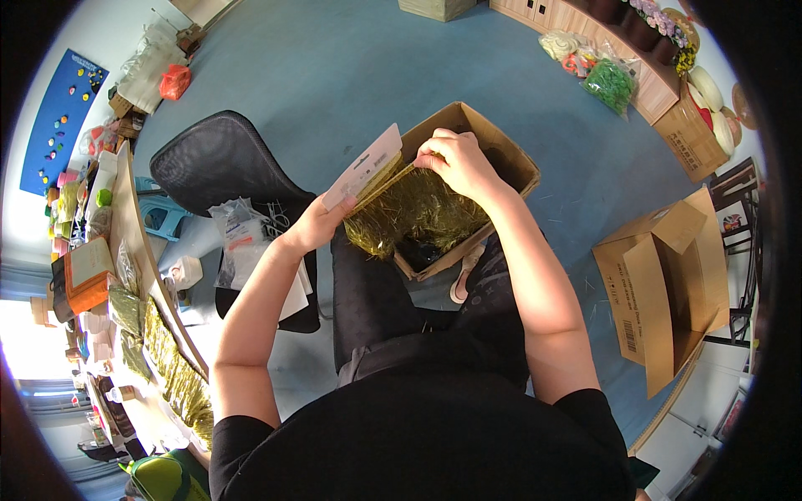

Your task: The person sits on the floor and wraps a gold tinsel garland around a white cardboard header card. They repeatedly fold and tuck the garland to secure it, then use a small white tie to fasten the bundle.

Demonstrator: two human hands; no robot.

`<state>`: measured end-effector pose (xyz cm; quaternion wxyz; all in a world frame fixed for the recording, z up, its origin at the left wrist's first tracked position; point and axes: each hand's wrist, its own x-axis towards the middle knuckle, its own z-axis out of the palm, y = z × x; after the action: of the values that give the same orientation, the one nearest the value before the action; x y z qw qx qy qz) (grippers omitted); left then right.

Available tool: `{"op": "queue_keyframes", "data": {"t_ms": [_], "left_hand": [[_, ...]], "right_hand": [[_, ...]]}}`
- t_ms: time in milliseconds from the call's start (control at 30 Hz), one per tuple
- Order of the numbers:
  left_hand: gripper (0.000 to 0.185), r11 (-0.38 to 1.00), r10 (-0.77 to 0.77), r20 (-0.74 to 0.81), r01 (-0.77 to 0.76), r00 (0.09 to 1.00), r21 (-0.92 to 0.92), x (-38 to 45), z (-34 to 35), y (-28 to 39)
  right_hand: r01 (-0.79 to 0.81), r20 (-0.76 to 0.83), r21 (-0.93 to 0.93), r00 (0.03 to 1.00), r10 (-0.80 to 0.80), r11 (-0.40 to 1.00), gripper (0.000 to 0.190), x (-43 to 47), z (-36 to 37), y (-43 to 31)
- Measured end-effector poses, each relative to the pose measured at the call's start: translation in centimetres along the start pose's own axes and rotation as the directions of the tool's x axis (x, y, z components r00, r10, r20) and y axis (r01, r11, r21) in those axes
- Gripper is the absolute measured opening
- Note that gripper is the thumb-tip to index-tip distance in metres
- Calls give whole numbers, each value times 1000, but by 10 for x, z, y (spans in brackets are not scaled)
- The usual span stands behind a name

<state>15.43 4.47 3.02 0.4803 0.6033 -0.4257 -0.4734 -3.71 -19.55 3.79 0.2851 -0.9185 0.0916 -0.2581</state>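
My left hand grips the lower end of a pale hang-tab card that bears print and a barcode. Golden tinsel fringe runs from beside that card across to my right hand. Thumb and fingers of the right hand pinch the fringe's top edge. Its strands hang down over an open cardboard box standing on the floor between my knees. More gold strands lie within the box, though the fringe hides much of its inside. Dark lining shows at the near bottom.
A black mesh chair at left carries plastic packaging. Farther left, a long table holds bagged goods and gold tinsel. An open carton stands at right; bagged materials lie by wooden cabinets.
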Motion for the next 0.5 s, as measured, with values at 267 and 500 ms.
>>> {"op": "queue_keyframes", "data": {"t_ms": [267,500], "left_hand": [[50,966,24,73,-4,997,-260,-8,11,13],[45,929,-91,-13,80,996,-361,-15,13,15]], "right_hand": [[-89,-3,265,996,93,960,16,-3,4,16],[-184,85,375,983,164,908,19,-5,8,15]]}}
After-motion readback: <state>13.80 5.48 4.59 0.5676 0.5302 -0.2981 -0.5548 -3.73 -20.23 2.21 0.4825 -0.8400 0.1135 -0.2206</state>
